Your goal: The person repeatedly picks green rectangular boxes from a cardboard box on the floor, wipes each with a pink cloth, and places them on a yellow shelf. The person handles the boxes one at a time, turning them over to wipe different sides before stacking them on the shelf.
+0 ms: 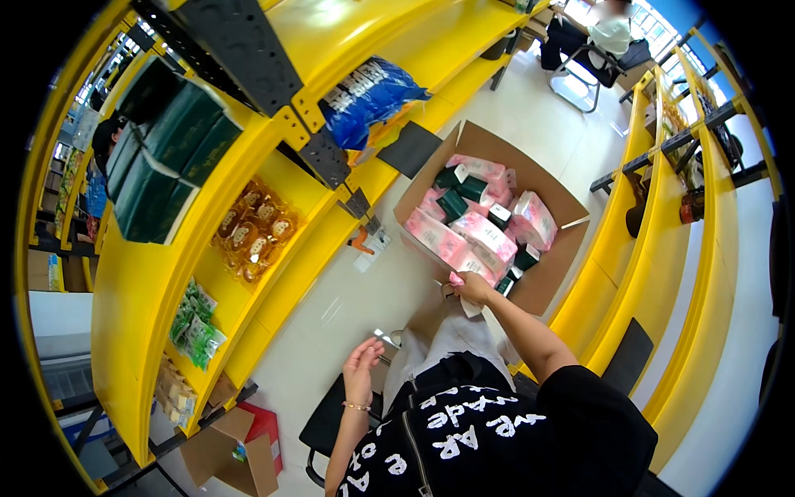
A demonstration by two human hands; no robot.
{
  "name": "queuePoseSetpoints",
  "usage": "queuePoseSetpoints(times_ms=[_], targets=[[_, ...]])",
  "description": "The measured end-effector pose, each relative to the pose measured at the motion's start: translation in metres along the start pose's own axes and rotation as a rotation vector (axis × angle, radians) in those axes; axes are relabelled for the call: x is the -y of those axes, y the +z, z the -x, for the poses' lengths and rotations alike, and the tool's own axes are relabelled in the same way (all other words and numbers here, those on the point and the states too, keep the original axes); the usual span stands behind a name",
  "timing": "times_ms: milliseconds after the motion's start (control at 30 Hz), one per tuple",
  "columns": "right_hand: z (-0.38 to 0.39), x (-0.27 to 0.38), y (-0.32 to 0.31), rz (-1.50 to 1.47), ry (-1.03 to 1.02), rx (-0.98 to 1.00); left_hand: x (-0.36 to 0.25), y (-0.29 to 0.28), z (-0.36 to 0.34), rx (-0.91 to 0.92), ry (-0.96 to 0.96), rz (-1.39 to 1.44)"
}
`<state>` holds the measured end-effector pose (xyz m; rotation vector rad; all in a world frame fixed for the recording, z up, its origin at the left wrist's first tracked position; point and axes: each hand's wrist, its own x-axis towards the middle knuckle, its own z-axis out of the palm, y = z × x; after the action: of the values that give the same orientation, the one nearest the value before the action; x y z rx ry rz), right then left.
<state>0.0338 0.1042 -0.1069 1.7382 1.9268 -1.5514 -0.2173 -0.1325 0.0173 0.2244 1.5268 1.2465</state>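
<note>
An open cardboard box [553, 186] stands on the floor ahead of me. Pink-and-white tissue packs [484, 238] and smaller dark green packs [452, 204] fill it loosely. At the box's near edge, my right hand [474, 287] is closed around a pink-and-white tissue pack [456, 280], mostly hidden by my fingers. My left hand [362, 360] is out to the left, low over the floor, with its fingers drawn together. Beside its fingertips is a small shiny piece [381, 335], too small to name.
Yellow shelving [273, 273] on my left holds dark green packs [170, 161], brown packaged items [255, 230], green bags [197, 323] and a blue bag [373, 99]. More yellow shelves [662, 248] line the right. A black chair [331, 422] and another carton [219, 451] stand lower left. Someone sits far ahead.
</note>
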Motion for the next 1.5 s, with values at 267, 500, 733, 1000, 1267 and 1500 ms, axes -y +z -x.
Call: queuePoseSetpoints(times_ms=[267, 500, 733, 1000, 1267, 1500], targets=[[-0.085, -0.113, -0.031, -0.072, 0.205, -0.03, -0.01, 0.103, -0.043, -0.03, -0.107, -0.062], [-0.17, -0.162, -0.088, 0.164, 0.312, -0.235, 0.048, 0.174, -0.079, 0.065, -0.256, -0.051], [-0.319, -0.102, -0.149, 0.348, -0.096, -0.538, 0.089, 0.173, -0.094, -0.107, -0.4, -0.08], [-0.477, -0.091, -0.164, 0.351, -0.074, -0.244, 0.142, 0.148, -0.091, -0.304, -0.528, -0.011], [-0.426, -0.069, -0.128, 0.372, -0.122, -0.488, 0.16, 0.15, -0.097, -0.301, -0.511, 0.131], [-0.251, -0.078, -0.065, -0.783, 0.078, -0.379, 0.09, 0.166, -0.114, -0.07, -0.417, 0.025]])
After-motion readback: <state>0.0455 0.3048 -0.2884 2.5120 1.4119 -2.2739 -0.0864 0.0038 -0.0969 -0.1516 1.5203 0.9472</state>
